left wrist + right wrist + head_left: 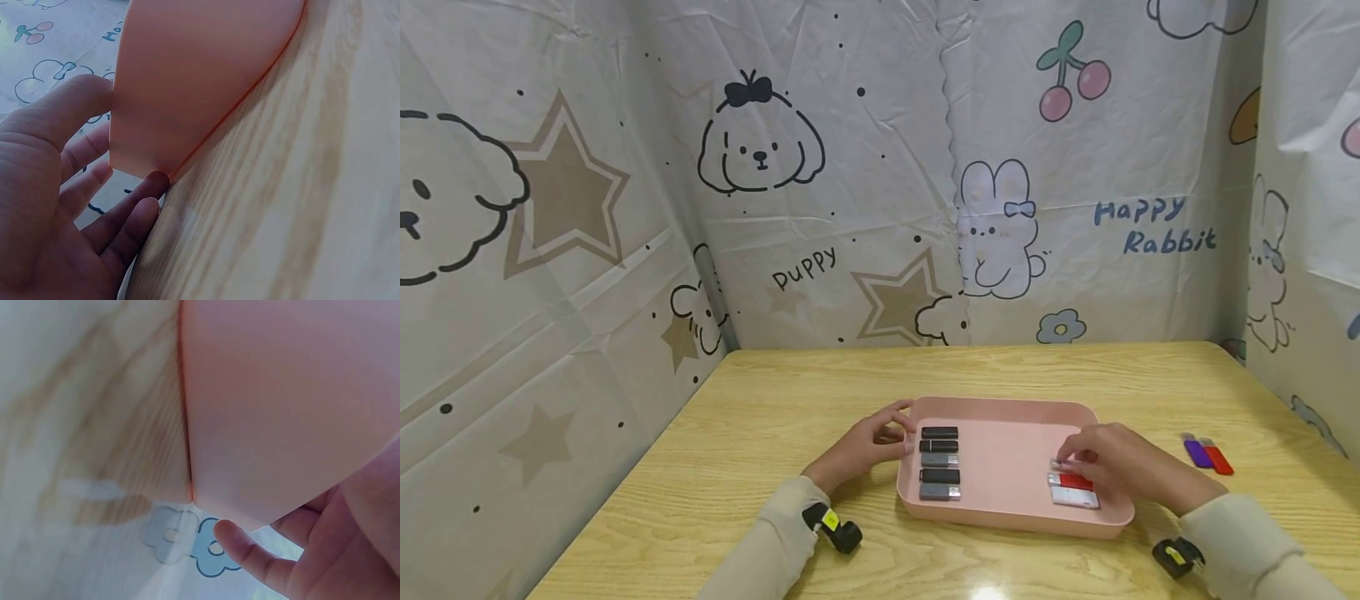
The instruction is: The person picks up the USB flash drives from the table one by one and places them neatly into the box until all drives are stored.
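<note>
A pink tray (1000, 521) sits on the table. My left hand (868, 446) holds its left end, thumb and fingers about the rim; in the left wrist view that hand (69, 187) touches the tray's wall (187, 81). My right hand (1116, 462) reaches over the right end and pinches a USB stick (1056, 463), mostly hidden under the fingers with its metal plug showing. Just below lie a red USB stick (1076, 482) and a white USB stick (1074, 497). Several black and grey USB sticks (939, 477) form a column along the tray's left side.
On the wooden table (805, 383), right of the tray, lie a purple USB stick (1197, 452) and a red one (1217, 457) side by side. A printed cloth (880, 167) hangs behind the table and at both sides.
</note>
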{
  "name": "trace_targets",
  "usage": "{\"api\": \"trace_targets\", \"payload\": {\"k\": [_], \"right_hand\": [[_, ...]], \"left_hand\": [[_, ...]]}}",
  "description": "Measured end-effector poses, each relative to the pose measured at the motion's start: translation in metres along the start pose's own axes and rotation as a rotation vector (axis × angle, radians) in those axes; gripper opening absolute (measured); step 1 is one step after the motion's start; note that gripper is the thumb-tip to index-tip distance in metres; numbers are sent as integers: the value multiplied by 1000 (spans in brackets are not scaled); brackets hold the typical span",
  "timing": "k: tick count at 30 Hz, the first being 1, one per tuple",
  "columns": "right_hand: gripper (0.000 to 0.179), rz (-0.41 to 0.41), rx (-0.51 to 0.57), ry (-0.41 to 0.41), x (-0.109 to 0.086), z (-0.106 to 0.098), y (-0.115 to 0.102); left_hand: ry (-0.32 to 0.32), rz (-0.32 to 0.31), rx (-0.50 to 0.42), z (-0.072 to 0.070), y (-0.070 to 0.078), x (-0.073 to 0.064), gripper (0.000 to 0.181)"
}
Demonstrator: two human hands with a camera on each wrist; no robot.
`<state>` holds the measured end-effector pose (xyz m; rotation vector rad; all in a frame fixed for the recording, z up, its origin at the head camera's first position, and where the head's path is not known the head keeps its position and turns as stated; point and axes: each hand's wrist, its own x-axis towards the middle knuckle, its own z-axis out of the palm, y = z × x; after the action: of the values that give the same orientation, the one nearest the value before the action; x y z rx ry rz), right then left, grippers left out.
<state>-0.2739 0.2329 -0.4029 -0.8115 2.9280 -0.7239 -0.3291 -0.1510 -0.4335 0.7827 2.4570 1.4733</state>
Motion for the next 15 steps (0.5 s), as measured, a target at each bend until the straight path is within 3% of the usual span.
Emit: {"api": "trace_targets", "payload": {"k": [15], "right_hand": [[17, -65, -50, 2, 0, -1, 0]], "left_hand": [[2, -13, 21, -1, -6, 1, 23]]}}
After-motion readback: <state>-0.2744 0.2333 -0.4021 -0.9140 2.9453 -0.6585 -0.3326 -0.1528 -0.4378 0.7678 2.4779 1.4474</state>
